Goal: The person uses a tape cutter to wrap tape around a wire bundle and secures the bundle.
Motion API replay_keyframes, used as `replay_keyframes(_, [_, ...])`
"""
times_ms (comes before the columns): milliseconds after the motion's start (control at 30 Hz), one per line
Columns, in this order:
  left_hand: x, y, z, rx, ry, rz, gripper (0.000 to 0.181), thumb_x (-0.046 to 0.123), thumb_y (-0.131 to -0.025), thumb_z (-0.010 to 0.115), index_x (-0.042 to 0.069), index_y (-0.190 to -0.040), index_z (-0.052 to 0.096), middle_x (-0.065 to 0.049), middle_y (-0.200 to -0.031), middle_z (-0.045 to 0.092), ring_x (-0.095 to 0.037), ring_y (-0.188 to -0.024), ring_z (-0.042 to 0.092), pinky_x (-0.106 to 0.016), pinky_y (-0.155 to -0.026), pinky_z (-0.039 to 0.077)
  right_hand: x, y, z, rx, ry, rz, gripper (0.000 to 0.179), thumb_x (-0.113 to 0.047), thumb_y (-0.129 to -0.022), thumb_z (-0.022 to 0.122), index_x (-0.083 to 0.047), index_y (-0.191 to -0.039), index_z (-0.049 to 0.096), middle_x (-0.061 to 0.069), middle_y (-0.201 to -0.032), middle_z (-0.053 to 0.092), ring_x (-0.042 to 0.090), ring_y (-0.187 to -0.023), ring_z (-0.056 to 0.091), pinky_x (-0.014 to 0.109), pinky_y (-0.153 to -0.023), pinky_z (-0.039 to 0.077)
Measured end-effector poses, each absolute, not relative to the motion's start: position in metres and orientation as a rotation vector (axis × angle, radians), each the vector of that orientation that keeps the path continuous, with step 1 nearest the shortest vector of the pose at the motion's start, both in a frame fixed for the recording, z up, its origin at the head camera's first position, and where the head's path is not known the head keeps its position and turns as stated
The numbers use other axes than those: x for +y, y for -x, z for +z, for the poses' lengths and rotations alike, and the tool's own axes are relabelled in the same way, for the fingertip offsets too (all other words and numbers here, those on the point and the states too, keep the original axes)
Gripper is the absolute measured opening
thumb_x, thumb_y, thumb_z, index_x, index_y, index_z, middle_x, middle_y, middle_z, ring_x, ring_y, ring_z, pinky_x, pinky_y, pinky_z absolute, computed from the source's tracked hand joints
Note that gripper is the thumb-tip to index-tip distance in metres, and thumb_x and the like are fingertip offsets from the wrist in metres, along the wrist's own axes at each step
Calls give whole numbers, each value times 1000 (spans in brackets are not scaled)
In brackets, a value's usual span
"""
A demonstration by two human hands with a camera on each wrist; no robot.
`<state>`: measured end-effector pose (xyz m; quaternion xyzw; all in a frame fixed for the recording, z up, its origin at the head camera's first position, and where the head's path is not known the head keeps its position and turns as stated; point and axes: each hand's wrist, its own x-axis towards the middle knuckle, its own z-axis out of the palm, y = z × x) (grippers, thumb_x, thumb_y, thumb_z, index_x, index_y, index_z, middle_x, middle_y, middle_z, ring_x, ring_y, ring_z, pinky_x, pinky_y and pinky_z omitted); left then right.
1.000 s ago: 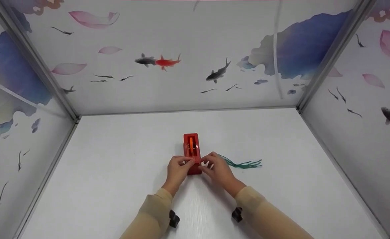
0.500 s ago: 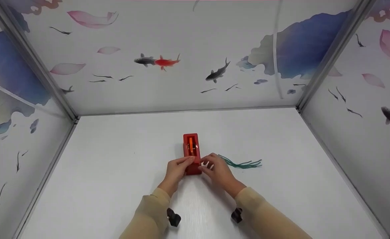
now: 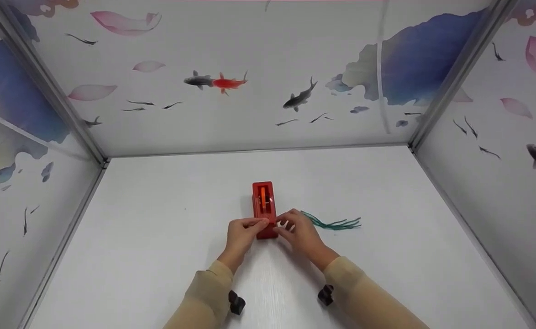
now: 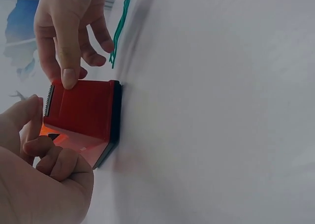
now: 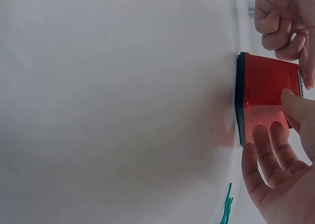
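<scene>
A red tape dispenser (image 3: 264,201) with an orange roll inside stands on the white table, seen in the head view. Its toothed blade (image 4: 48,101) shows at the near top edge in the left wrist view. At that blade, the left hand (image 3: 240,235) pinches with thumb and index finger, apparently on the tape's end, which the fingertips hide; its other fingers are curled. From the right side the right hand (image 3: 302,233) holds the dispenser, thumb (image 5: 290,100) on the red front and index finger near the blade. Its remaining fingers are loosely bent beside the body.
Several green strings (image 3: 336,225) lie in a bundle just right of the right hand. Fish-patterned panels (image 3: 249,119) wall the white table (image 3: 158,205) at the back and both sides. A black wrist camera (image 3: 236,303) sits below the left sleeve.
The left hand has shifted slightly left, and its index finger lies flatter near the blade. The right hand keeps its place on the dispenser. The head view has tilted a little.
</scene>
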<state>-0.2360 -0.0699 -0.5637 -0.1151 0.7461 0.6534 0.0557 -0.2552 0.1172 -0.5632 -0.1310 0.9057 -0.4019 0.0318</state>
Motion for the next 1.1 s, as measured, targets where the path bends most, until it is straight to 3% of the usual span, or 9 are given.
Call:
replay_keyframes(233, [-70, 226, -561, 2234, 348, 1971, 37, 40, -90, 80, 9, -112, 81, -7, -114, 75, -19, -102, 60, -39, -93, 54, 119, 256, -565, 2785, 367, -1255, 23, -24, -92, 80, -29, -114, 75, -4, -106, 65, 15, -95, 61, 31, -84, 59])
replay_keyframes(633, [-68, 210, -567, 2232, 272, 1959, 36, 39, -90, 81, 8, -107, 81, -5, -110, 76, -18, -101, 61, -34, -87, 50, 119, 256, -569, 2769, 404, -1284, 22, -23, -93, 78, -25, -115, 75, 0, -107, 65, 15, -93, 62, 33, -84, 59])
replay_keyframes(1100, [-72, 194, -574, 2246, 314, 1919, 37, 41, -90, 81, 9, -108, 81, -5, -107, 76, -17, -98, 64, -34, -87, 55, 118, 255, -574, 2744, 386, -1324, 23, -26, -94, 78, -30, -116, 74, -7, -105, 64, 14, -95, 62, 31, -85, 59])
